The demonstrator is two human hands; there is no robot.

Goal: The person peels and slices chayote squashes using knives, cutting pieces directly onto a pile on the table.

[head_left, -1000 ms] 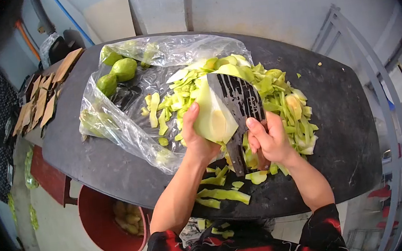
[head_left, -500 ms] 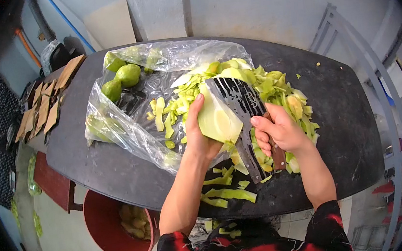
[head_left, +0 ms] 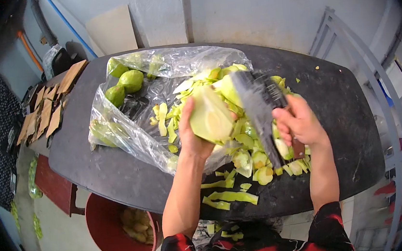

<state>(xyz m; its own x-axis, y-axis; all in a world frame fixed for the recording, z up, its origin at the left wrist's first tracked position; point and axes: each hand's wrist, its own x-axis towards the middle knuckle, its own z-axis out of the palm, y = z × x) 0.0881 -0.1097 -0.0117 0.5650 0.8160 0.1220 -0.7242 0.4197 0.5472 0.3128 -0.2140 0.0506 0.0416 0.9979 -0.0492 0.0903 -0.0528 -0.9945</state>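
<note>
Above the dark table (head_left: 354, 159), the left hand (head_left: 195, 138) cups a peeled pale-green fruit (head_left: 208, 117), digits curved around its sides; the right hand (head_left: 302, 123) is closed about the brown handle (head_left: 299, 149) of a blurred black blade (head_left: 254, 103) beside it.

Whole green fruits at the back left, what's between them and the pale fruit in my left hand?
In the head view, some clear plastic and loose green peelings lie between the whole green fruits and the pale fruit.

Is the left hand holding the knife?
No, the right hand holds the knife, while the left hand holds a pale green fruit.
</note>
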